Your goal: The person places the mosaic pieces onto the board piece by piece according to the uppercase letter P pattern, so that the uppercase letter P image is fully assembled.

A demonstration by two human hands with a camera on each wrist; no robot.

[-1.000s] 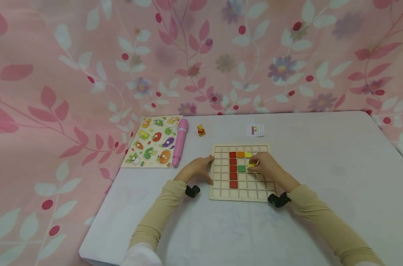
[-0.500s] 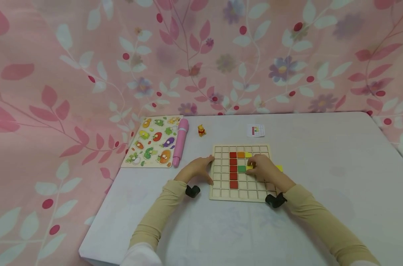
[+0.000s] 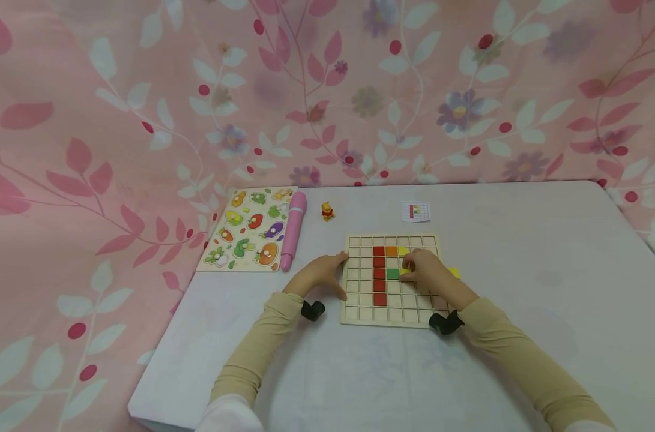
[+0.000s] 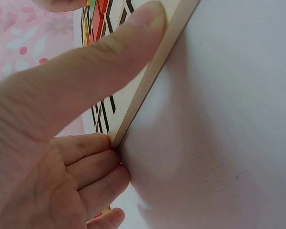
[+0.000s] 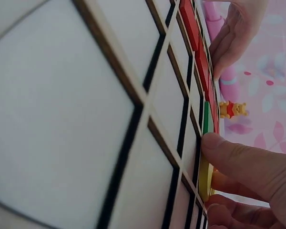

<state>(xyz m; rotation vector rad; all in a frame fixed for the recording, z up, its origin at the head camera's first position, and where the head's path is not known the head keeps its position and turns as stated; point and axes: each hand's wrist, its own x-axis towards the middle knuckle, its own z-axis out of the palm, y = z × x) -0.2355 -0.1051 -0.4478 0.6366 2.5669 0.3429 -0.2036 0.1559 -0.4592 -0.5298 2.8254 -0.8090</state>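
A wooden grid board [image 3: 359, 315] lies on the white table. Standing in it are a column of several red tiles [image 3: 379, 274], an orange tile [image 3: 391, 251], a yellow tile in the top row [image 3: 403, 251] and a green tile [image 3: 392, 274]. My right hand [image 3: 431, 275] pinches another yellow tile [image 5: 205, 179] between thumb and fingers, right beside the green one at the board's surface. My left hand [image 3: 320, 275] rests along the board's left side. Its thumb [image 4: 128, 43] lies over the rim and its fingertips touch the edge near the far corner.
One more yellow piece [image 3: 454, 273] shows at the board's right edge, partly behind my right wrist. Behind the board are a printed pattern card [image 3: 415, 211] and a small bear figurine [image 3: 327, 212]. At the left lie a pink cylinder [image 3: 292, 234] and a vegetable puzzle board [image 3: 251, 267].
My right hand has shifted slightly left with the yellow tile, up against the green one, uncovering the yellow piece at the board's right edge. My left hand stays in place.
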